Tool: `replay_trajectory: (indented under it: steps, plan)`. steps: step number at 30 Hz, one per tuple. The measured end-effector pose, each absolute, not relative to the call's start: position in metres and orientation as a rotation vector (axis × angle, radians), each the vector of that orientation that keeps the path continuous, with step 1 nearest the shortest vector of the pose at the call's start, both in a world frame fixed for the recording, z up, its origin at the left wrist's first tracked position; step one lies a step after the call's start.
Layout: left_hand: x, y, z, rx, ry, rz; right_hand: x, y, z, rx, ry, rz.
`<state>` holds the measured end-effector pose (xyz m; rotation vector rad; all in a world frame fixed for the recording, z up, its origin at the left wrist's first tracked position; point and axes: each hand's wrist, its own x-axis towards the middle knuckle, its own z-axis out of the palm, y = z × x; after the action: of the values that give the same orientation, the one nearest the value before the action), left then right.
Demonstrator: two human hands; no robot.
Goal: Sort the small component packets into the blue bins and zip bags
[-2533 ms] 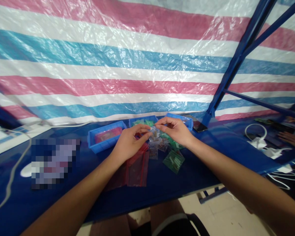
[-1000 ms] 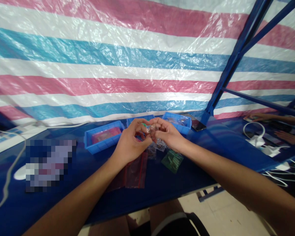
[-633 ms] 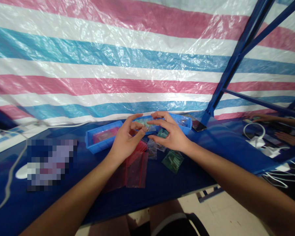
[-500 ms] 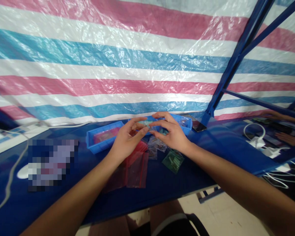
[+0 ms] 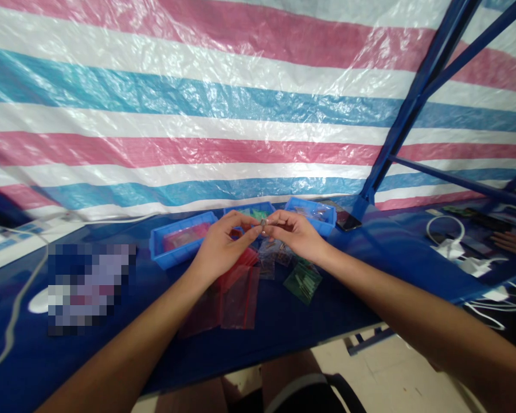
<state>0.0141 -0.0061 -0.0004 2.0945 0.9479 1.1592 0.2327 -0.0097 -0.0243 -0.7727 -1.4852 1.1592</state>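
Note:
My left hand (image 5: 227,236) and my right hand (image 5: 296,232) meet fingertip to fingertip above the middle of the table. Both are closed in a pinch on something small and partly see-through, too small and hidden to name. Beneath them lie red plastic zip bags (image 5: 239,295) and clear plastic bags (image 5: 273,252) with small contents. A green plastic bag (image 5: 303,281) holding thin sticks or pins lies below my right hand. Behind the hands stands a blue bin (image 5: 247,207) with green pieces in it, partly covered by my fingers.
A blue bin (image 5: 157,244) with red bags stands at left, another blue bin (image 5: 330,226) with clear bags at right, near a dark phone (image 5: 350,222). Blue metal posts (image 5: 395,126) rise at right. White cables (image 5: 484,312) and another person's hand (image 5: 511,241) are further right.
My hands have come together from a small gap, and the fingers have closed into tighter pinches. The bin behind shows more. The other person's hand at far right has shifted.

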Motion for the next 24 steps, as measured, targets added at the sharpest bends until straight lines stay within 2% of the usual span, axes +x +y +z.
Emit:
replay_trajectory:
  steps: [12, 19, 24]
  plan:
    - [0.0121, -0.0019, -0.0073, 1.992, 0.872, 1.152, 0.2354, -0.0112, -0.0206, -0.739, -1.365, 1.247]
    - [0.0127, -0.0046, -0.0032, 2.394, 0.869, 1.155, 0.2393, -0.0122, -0.0202, -0.743, -1.287, 1.345]
    - [0.0104, -0.0013, -0.0033, 2.374, 0.982, 1.202, 0.2399, -0.0146, -0.017, -0.736, -1.256, 1.521]
